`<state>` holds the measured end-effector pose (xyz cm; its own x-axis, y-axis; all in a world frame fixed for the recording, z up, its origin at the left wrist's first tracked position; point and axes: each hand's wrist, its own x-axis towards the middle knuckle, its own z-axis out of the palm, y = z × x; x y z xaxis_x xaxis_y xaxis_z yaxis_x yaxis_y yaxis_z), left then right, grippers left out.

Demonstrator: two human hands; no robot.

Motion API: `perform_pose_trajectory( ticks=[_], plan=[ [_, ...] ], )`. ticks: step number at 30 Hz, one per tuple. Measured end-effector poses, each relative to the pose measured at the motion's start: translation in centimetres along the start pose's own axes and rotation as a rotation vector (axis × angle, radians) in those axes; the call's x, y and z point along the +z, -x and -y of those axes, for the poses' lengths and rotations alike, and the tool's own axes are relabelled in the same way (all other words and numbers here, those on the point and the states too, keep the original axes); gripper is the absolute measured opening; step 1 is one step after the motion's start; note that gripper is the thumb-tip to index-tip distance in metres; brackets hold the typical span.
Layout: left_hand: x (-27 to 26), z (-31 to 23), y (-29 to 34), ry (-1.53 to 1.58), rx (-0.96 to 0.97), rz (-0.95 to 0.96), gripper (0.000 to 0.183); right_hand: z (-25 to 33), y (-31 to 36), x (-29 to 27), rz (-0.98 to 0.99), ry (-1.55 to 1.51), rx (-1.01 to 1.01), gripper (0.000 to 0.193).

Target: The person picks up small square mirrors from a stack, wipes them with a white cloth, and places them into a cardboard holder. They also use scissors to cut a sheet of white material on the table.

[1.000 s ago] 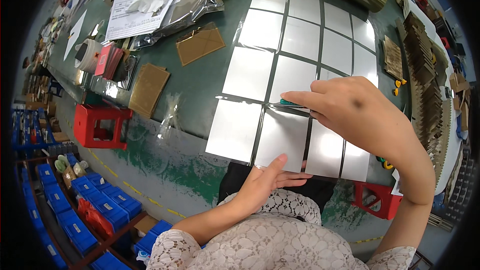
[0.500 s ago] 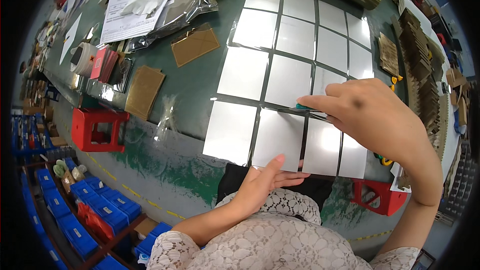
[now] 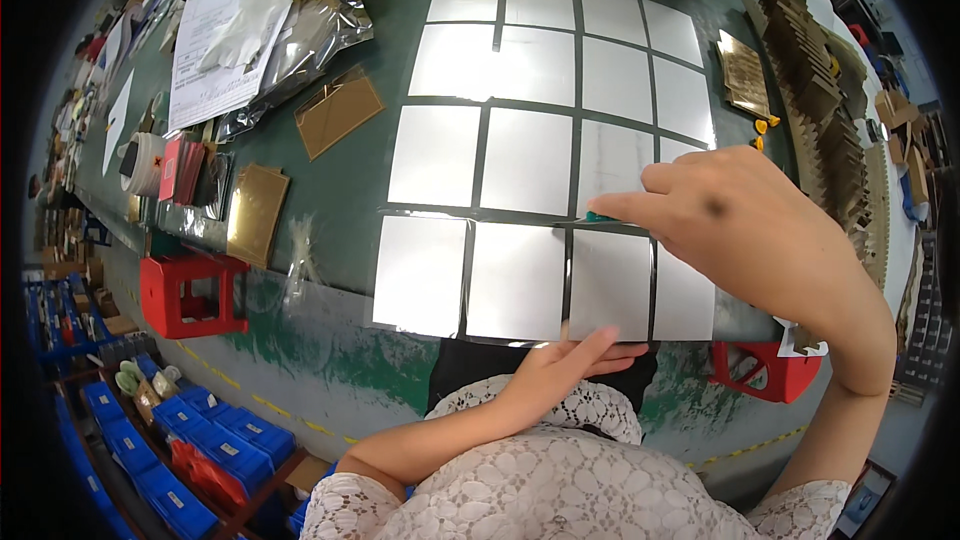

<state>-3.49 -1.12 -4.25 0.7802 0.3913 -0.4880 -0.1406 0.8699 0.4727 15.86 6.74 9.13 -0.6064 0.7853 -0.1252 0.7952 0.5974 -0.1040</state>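
A grid of white rectangular panels, joined by clear film, lies on the green table. My right hand is closed around a small tool with a teal end, mostly hidden by my fingers. The tool lies at the gap between the nearest row and the row behind it, above the third panel from the left. At that panel's near edge, my left hand has its thumb on top and its fingers partly under the edge.
Brown plates, a stack of gold plates, papers and a white spool lie left. To the right are a gold plate and brown toothed pieces. Red stools and blue bins stand below.
Both hands have shifted right relative to the panels. The tool has moved along the gap, and my left thumb has gone from the second near panel to the third.
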Motion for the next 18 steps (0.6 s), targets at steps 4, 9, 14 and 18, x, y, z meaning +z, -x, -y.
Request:
perform_pose_trajectory(
  ticks=[4,9,14,18],
  plan=[
    [0.6,0.3,-0.5,0.082,-0.003,0.002,0.051,0.0,0.5,0.2,-0.039,-0.021,-0.013,0.035],
    [0.8,-0.1,-0.3,0.071,-0.006,-0.006,0.049,-0.4,1.0,0.3,-0.021,-0.003,-0.011,0.034],
    [0.6,0.3,-0.3,0.052,-0.022,-0.011,0.048,-0.6,1.8,0.3,-0.075,-0.016,-0.011,0.035],
    [0.7,0.1,-0.3,0.027,-0.019,-0.010,0.048,-0.8,2.6,-0.1,-0.039,-0.003,0.017,0.035]
  ],
)
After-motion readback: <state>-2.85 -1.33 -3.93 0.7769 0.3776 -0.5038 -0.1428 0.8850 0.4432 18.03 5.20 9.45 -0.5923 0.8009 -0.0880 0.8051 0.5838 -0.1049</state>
